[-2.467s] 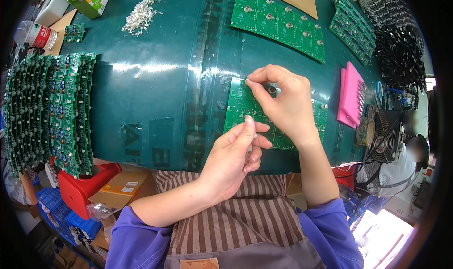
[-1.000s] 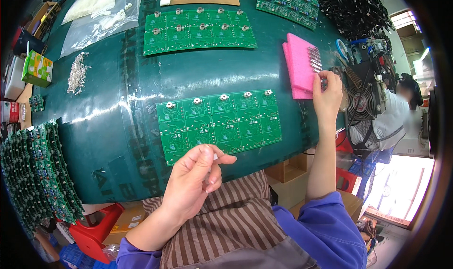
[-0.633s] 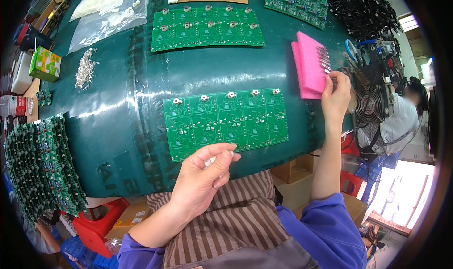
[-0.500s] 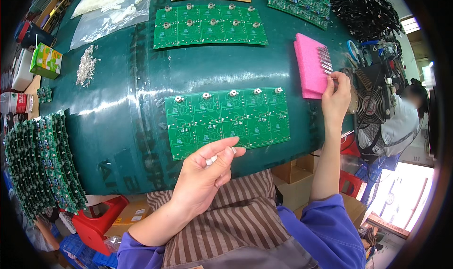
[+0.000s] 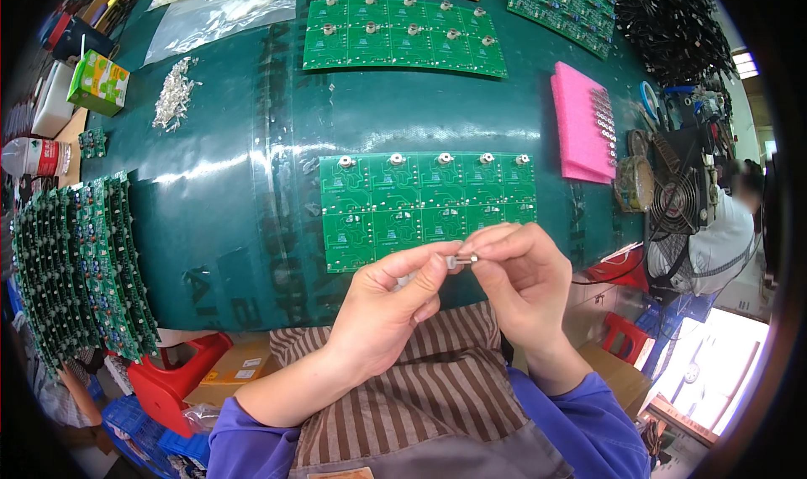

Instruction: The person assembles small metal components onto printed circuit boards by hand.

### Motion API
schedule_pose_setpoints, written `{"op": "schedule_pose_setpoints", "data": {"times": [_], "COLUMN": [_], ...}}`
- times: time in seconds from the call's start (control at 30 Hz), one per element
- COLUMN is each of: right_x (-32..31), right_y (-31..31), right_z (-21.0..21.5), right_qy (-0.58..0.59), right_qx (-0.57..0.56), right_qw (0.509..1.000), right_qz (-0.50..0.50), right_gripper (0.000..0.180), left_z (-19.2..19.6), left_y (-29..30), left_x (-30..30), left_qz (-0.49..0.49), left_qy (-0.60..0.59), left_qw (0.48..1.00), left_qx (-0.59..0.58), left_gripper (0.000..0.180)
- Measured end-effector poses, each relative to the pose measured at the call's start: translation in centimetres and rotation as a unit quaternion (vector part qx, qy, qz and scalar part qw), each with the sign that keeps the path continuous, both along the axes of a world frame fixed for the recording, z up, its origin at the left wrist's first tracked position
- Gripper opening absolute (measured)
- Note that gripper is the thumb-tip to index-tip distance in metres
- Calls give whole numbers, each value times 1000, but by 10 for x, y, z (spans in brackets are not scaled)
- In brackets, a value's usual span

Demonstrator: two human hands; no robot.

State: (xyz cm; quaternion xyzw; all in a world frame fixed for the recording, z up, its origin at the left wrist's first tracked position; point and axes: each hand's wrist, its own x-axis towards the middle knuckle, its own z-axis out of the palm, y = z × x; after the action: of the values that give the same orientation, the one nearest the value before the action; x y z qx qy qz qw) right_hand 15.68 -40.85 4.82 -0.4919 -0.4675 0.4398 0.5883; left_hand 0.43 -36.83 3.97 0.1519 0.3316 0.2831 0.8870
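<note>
My left hand (image 5: 382,302) and my right hand (image 5: 531,287) meet fingertip to fingertip over the near edge of a green circuit board panel (image 5: 366,200). Between my left thumb and forefinger is a small white plastic spacer (image 5: 451,262). Pinched in my right fingers is a small metal component with thin leads (image 5: 472,259), its leads pointing at the spacer. Whether the leads have entered the spacer is too small to tell. Along the panel's far row stand several round metal components (image 5: 445,158) on white bases. The nearer row carries none.
Pink foam (image 5: 576,134) holding rows of metal components lies at right. Beyond sits another populated panel (image 5: 395,54). White spacers (image 5: 175,96) are heaped at left, near a juice carton (image 5: 99,84). Stacked boards (image 5: 80,269) fill the left edge; a fan (image 5: 672,201) stands far right.
My right hand has come from the pink foam to my left hand, bringing a metal component. My left hand has moved slightly right, bringing a white spacer to its fingertips. The view has shifted.
</note>
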Motion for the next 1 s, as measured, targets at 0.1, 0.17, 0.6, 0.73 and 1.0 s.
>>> {"op": "schedule_pose_setpoints", "data": {"times": [0.1,0.17,0.6,0.73,1.0], "right_x": [-4,-5,-15,-33,-46], "right_y": [2,2,29,61,81], "right_z": [-3,-4,2,-4,-7], "right_qy": [28,23,-271,-306,-353], "right_qx": [-2,-3,56,69,-43], "right_qw": [1000,1000,960,949,930], "right_qz": [6,14,38,42,91], "right_gripper": [14,14,14,10,7], "left_z": [0,0,3,-5,-14], "left_y": [-2,-2,1,-8,-17], "left_x": [-3,-5,-23,-30,-37], "left_qz": [2,5,40,42,16], "left_qy": [5,7,25,-8,-41], "left_qw": [1000,1000,998,996,997], "left_qx": [-1,-6,-46,-77,-62], "left_gripper": [28,28,31,35,30]}}
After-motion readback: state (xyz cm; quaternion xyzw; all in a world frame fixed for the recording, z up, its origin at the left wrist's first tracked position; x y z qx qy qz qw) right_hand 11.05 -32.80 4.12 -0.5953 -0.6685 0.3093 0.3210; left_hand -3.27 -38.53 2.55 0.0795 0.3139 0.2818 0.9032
